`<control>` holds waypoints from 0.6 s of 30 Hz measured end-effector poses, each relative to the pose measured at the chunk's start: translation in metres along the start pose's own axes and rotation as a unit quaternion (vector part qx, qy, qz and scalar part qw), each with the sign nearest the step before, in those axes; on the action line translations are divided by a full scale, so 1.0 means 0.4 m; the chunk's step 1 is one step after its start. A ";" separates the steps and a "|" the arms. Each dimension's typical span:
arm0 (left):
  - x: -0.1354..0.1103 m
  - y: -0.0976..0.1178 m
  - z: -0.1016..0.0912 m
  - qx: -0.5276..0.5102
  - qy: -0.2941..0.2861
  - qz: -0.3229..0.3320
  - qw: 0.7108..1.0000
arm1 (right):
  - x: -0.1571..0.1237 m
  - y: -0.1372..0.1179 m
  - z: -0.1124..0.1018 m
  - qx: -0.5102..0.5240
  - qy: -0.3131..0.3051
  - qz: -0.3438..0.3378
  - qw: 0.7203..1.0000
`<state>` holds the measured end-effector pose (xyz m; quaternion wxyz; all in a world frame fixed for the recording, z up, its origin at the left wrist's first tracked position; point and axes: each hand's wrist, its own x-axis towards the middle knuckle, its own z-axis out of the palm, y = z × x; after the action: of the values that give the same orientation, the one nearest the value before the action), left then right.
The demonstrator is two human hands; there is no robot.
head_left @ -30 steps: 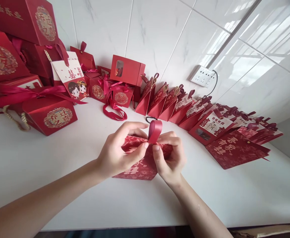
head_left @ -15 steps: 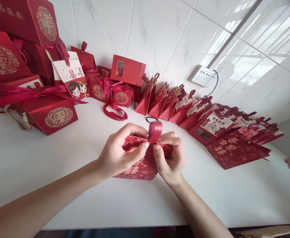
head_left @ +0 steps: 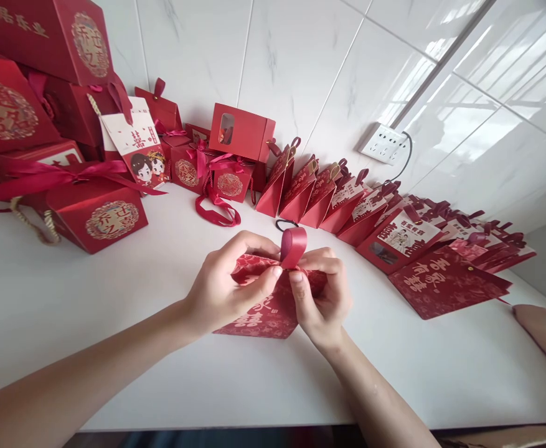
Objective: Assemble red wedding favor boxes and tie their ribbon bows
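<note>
A red patterned gift box point(head_left: 268, 314) with pale characters stands on the white table in front of me. From its top edge rises a loop of dark red ribbon point(head_left: 294, 244). My left hand point(head_left: 235, 286) pinches the top edge at the left of the loop, thumb in front and fingers behind. On the loop's other side, my right hand point(head_left: 323, 295) is closed in the same way, its thumb close to the left thumb. Both hands hide parts of the box's top and right side. A black hair tie point(head_left: 286, 224) lies just behind the box.
Red gift boxes point(head_left: 98, 214) are piled at the left. A row of ribbon-handled boxes point(head_left: 319, 193) runs along the tiled wall to a red box lying at the right point(head_left: 445, 283). Another person's hand point(head_left: 536, 317) rests at the right edge. A power strip point(head_left: 383, 143) is on the wall.
The other person's hand has come further into view from the right, toward the lying red box. My own hands keep nearly the same pinch on the box.
</note>
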<state>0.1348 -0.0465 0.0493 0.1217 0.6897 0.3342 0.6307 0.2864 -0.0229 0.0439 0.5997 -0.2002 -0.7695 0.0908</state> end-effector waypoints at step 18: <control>-0.001 -0.002 0.000 0.001 0.001 -0.005 1.000 | -0.002 0.003 0.001 -0.003 0.001 -0.003 1.000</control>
<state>0.1346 -0.0463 0.0485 0.1242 0.6877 0.3384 0.6302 0.2864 -0.0222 0.0427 0.6003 -0.1997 -0.7697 0.0858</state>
